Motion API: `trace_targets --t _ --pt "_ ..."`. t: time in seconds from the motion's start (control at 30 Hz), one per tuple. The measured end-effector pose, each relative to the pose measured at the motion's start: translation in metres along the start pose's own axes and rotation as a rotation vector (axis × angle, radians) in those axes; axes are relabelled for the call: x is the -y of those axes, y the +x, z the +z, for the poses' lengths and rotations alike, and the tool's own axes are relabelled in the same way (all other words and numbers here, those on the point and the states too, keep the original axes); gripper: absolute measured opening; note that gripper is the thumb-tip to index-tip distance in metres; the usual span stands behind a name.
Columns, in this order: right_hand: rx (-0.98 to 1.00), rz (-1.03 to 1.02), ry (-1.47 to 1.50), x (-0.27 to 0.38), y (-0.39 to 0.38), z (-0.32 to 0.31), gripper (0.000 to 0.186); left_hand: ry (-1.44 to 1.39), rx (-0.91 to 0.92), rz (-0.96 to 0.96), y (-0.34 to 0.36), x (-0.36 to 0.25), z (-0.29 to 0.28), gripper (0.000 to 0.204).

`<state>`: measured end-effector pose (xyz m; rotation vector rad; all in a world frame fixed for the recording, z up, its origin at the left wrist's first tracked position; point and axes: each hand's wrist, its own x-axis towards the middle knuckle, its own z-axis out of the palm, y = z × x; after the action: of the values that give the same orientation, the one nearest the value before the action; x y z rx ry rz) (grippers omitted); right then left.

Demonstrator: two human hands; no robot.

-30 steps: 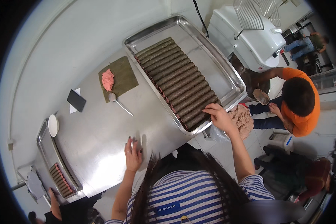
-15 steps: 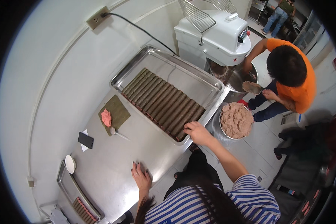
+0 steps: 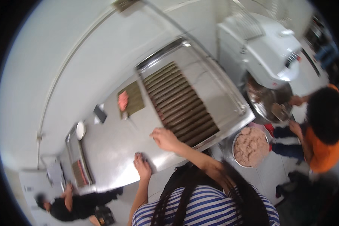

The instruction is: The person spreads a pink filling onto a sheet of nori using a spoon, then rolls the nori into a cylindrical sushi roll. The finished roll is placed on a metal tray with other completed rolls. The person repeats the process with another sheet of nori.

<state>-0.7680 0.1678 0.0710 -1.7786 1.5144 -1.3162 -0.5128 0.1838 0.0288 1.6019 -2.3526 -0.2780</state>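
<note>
My left hand (image 3: 142,166) rests open on the front edge of the steel table (image 3: 111,152), fingers loosely spread. My right hand (image 3: 164,138) is over the table beside the near left corner of the big tray (image 3: 226,95), its fingers curled and blurred; I cannot tell whether they hold anything. The tray holds several long dark rolls (image 3: 180,105) in a row. Left of it lies an olive-green sheet (image 3: 136,98) with a pink lump of paste (image 3: 123,100) on it and a spoon (image 3: 125,115) at its edge.
A phone (image 3: 100,114), white bowl (image 3: 80,130) and smaller tray (image 3: 85,152) lie at left. A white mixer (image 3: 265,51) stands behind right, above a basin of pale brown mixture (image 3: 250,147). An orange-shirted worker (image 3: 322,150) bends there; another person (image 3: 64,209) is at lower left.
My right hand has left the rolls at the tray's near right and moved leftward over the table. My left hand stays on the table's edge. The view has shifted, and a person shows again at lower left.
</note>
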Motion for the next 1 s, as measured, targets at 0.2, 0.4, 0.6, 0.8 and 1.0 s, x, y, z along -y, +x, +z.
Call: trace_targets --t 0.2,0.4,0.6,0.8,1.0 --pt "0.136 0.222 -0.146 -0.013 0.102 0.075 0.021 -0.064 -0.073 -0.141 -0.049 -0.028 -0.004 0.047" --pt "0.123 0.230 -0.447 -0.047 0.148 0.155 0.023 -0.122 -0.219 -0.407 -0.139 -0.016 -0.018 0.042" --pt "0.116 0.415 -0.239 -0.046 0.164 0.157 0.018 -0.027 -0.166 -0.678 -0.253 0.034 0.001 0.037" --pt "-0.198 0.290 -0.206 -0.056 0.191 -0.043 0.009 0.034 0.108 -0.787 -0.301 0.102 0.020 0.039" --pt "-0.197 0.454 -0.663 -0.125 0.222 -0.233 0.020 0.046 0.115 -0.597 -0.243 0.113 0.007 0.040"
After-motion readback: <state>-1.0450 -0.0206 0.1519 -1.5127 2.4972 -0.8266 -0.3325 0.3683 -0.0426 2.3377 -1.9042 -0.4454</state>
